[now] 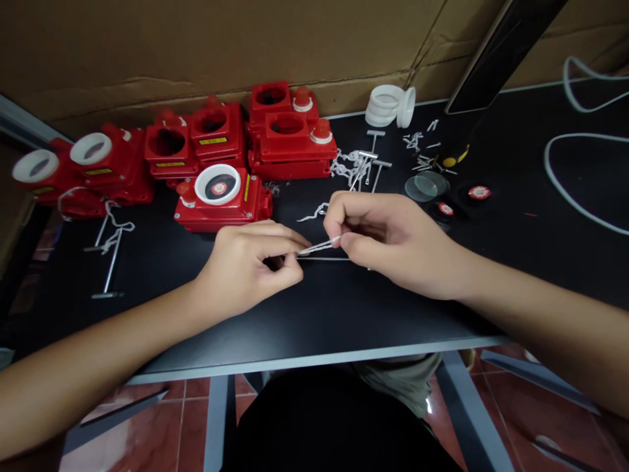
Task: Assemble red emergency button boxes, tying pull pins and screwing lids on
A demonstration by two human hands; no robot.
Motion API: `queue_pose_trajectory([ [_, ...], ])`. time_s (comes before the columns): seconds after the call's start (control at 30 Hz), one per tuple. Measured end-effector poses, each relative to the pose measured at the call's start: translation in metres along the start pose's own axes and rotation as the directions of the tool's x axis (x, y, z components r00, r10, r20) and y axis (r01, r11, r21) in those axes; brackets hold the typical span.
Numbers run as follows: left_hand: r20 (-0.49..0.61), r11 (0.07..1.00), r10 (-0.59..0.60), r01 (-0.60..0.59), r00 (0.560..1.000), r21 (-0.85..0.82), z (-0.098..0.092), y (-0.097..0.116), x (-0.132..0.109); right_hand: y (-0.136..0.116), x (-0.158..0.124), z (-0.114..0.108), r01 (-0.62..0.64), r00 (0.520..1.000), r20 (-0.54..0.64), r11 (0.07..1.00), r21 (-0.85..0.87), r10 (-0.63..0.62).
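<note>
Between my two hands a white string (320, 246) is stretched in a doubled loop above the black table. My left hand (258, 259) pinches its left end between thumb and fingers. The other end is pinched by my right hand (388, 239), thumb against index finger. Just below the string runs a thin metal rod (324, 259), from my left fingertips to under my right hand. Past my left hand sits a red housing (221, 210) with a white ring (217, 184) on top.
More red housings (295, 154) line the back left. White rings (386, 105), T-shaped metal rods (376, 134), white cord (346, 164), small screws (427, 162) and clear discs (426, 187) lie at the back right. Another T-shaped rod (113, 262) lies at the left. The table's front edge (314, 360) is near me.
</note>
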State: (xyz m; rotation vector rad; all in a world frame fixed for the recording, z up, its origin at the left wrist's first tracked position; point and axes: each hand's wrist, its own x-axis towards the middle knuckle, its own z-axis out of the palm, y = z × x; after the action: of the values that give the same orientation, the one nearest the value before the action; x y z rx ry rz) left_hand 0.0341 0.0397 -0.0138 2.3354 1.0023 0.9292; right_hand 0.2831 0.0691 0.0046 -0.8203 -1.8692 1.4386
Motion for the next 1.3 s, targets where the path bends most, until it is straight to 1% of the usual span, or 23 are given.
queue_pose_trajectory([
  [0.13, 0.032, 0.999, 0.037, -0.038, 0.999, 0.036, 0.001, 0.0, 0.0, 0.004, 0.002, -0.001, -0.061, 0.998, 0.046, 0.973, 0.221, 0.052],
  [0.23, 0.04, 0.998, 0.055, -0.056, 0.998, 0.03, 0.001, -0.003, 0.0, 0.006, 0.003, -0.001, -0.1, 0.994, 0.079, 0.937, 0.336, 0.078],
  [0.33, 0.048, 0.999, 0.041, -0.039, 0.998, -0.038, 0.0, -0.006, 0.002, 0.006, 0.003, -0.001, -0.146, 0.987, 0.114, 0.91, 0.388, 0.109],
  [0.5, 0.092, 0.978, -0.003, 0.022, 0.996, -0.207, -0.003, -0.01, 0.006, 0.006, 0.004, -0.002, -0.12, 0.992, 0.086, 0.902, 0.414, 0.093],
  [0.7, 0.159, 0.926, -0.029, 0.086, 0.987, -0.368, -0.006, -0.015, 0.01, 0.005, 0.006, -0.002, -0.13, 0.991, 0.041, 0.915, 0.381, 0.123],
  [0.9, 0.189, 0.917, -0.053, 0.123, 0.98, -0.38, -0.007, -0.017, 0.01, 0.004, 0.003, -0.003, -0.095, 0.996, 0.027, 0.948, 0.304, 0.091],
  [0.97, 0.192, 0.919, -0.059, 0.129, 0.98, -0.373, -0.008, -0.017, 0.009, 0.005, 0.002, -0.002, -0.046, 0.999, 0.019, 0.972, 0.232, 0.043],
  [1.1, 0.197, 0.921, -0.061, 0.131, 0.979, -0.368, -0.007, -0.016, 0.008, 0.009, -0.001, 0.001, 0.065, 0.998, -0.014, 0.998, -0.004, -0.065],
  [1.17, 0.196, 0.921, -0.047, 0.119, 0.979, -0.371, -0.006, -0.017, 0.008, 0.01, -0.001, 0.004, 0.063, 0.998, -0.028, 0.997, -0.049, -0.065],
  [1.3, 0.215, 0.921, -0.001, 0.085, 0.977, -0.381, -0.006, -0.017, 0.009, 0.009, -0.003, 0.007, 0.028, 0.999, -0.022, 0.998, -0.062, -0.029],
])
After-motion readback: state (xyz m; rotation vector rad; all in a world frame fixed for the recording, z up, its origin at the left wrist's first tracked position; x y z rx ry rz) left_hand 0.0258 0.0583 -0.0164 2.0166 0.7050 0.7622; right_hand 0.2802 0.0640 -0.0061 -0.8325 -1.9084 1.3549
